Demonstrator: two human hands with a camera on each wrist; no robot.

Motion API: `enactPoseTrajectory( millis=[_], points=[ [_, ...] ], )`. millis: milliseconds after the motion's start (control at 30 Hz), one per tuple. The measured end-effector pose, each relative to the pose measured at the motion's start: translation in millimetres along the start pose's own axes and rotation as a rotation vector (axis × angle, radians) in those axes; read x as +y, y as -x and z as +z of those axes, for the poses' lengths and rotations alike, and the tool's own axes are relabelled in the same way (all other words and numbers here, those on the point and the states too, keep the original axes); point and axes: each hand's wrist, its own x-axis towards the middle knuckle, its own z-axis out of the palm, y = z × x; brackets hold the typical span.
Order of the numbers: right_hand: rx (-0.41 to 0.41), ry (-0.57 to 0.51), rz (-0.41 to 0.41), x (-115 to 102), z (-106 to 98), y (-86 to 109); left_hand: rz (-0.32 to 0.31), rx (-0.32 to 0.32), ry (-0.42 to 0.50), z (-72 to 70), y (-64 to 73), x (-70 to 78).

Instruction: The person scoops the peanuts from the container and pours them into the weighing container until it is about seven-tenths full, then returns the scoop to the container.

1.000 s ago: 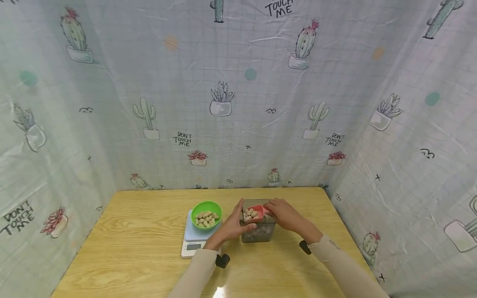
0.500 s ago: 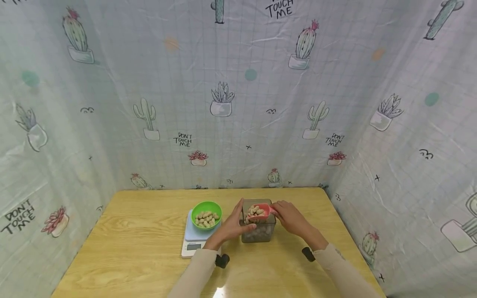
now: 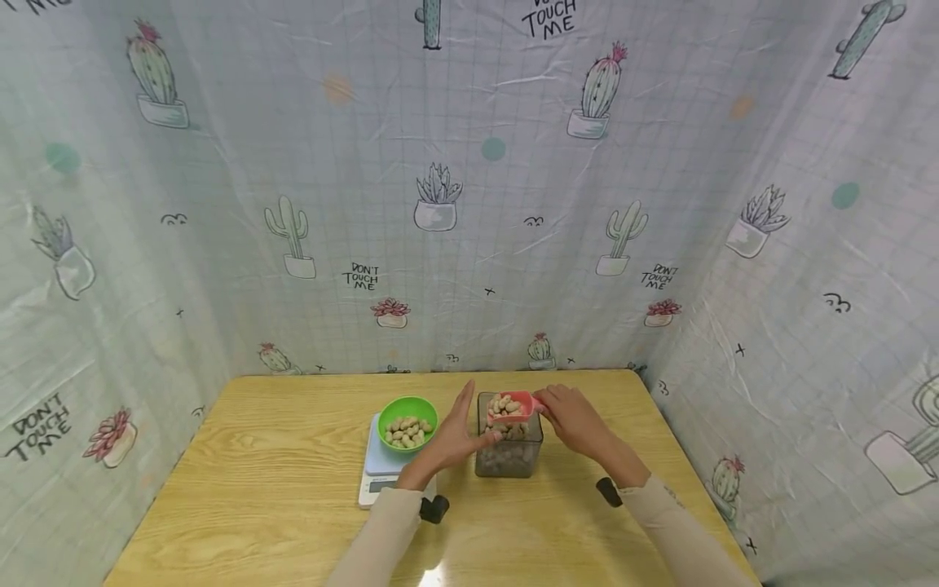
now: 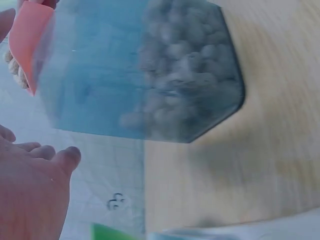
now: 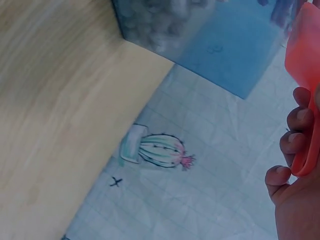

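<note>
My right hand (image 3: pixel 575 420) grips the handle of a red scoop (image 5: pixel 306 50) loaded with peanuts (image 3: pixel 504 404). The scoop is over the top of a see-through dark bin (image 3: pixel 508 461), which holds more peanuts (image 4: pixel 185 65) in its lower part. On the bin's left side my left hand (image 3: pixel 451 440) is spread, thumb apart from fingers; in the left wrist view a gap shows between it and the bin wall. To its left, a green bowl (image 3: pixel 389 412) with peanuts in it sits on a kitchen scale (image 3: pixel 377 461), whose display is too small to read.
Everything stands on a wooden table (image 3: pixel 286 456). A cactus-print curtain (image 3: pixel 469 269) hangs behind the table and along both sides. The scale's front part is partly covered by the left forearm (image 3: pixel 385 522).
Out of the bin came the scoop with its peanuts, raised by my right hand, which shifted right and up. My left hand has let go of the bin's side and drawn slightly left.
</note>
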Motion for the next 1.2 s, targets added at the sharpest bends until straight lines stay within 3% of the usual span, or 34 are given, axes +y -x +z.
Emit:
enactPoseTrajectory(
  millis=[267,633,933,1200],
  points=[
    [0.048,-0.015,-0.022,-3,-12,-9.9,0.039,0.062,-0.036,-19.7,5.8,12.8],
    [0.061,-0.065,-0.032,-8,-20,-21.3,0.03,0.133,-0.014,-48.3,25.2,13.5],
    [0.074,-0.07,-0.059,-19,-19,-34.3,0.011,0.173,-0.056,-71.5,40.4,-0.2],
    [0.061,-0.089,-0.057,-34,-12,-48.3,0.004,0.221,-0.095,-82.8,53.7,-18.8]
  ],
)
